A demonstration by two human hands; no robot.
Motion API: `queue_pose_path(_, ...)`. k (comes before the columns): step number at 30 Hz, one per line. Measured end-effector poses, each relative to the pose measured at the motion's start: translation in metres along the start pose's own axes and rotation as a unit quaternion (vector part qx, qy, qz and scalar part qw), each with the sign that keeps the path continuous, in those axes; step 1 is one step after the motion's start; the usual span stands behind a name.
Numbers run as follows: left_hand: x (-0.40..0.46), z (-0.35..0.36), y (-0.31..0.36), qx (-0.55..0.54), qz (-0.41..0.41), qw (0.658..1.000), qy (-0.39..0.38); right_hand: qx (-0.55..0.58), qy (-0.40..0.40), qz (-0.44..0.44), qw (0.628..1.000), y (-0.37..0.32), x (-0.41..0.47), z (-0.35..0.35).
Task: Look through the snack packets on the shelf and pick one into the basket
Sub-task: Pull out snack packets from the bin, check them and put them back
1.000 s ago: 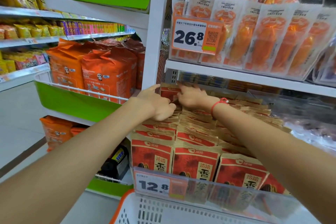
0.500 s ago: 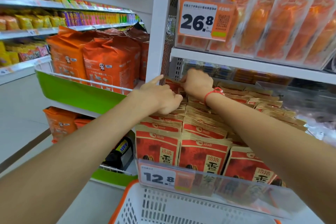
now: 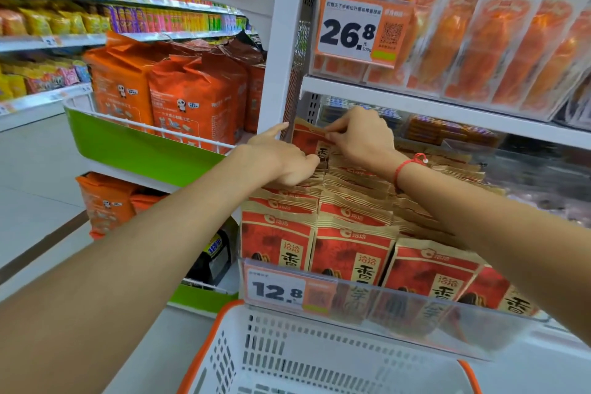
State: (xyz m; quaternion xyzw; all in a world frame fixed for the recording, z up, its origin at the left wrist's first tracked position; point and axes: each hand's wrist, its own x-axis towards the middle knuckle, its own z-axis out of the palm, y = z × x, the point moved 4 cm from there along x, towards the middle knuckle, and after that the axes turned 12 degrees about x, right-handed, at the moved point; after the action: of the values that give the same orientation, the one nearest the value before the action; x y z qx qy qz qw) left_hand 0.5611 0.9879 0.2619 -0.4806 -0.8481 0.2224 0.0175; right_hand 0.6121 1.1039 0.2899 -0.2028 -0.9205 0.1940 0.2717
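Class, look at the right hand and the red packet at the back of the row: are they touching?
Touching. The head view shows the right hand pinching the top edge of the rear red packet, with fingertips and thumb on its gold seal.

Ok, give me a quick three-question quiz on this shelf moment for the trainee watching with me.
1. True or false: the right hand pinches the top edge of a red packet at the back of the row.
2. What does the left hand rest on? A) the white basket B) the tops of the red packet rows C) the orange bags
3. Fill in: the price tag in front of the red packets reads ____.

Key: 1 true; 2 B; 3 12.8
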Motion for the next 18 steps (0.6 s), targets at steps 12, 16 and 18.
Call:
queue_pose_path(12, -0.054, -0.012, -0.012, -0.227, -0.171, 0.925, 0.252, 0.004, 0.047, -0.074, 0.996, -0.01, -0.046, -0.03)
queue_pose_path(16, -0.064, -0.005, -0.011, -0.311, -0.202, 0.889, 0.269, 0.019, 0.092, -0.126, 0.988, -0.017, -0.072, -0.048)
queue_pose_path(18, -0.068, -0.006, -0.009, -0.325, -0.195, 0.88, 0.287, 0.034, 0.111, -0.156, 0.981, -0.02, -0.086, -0.057)
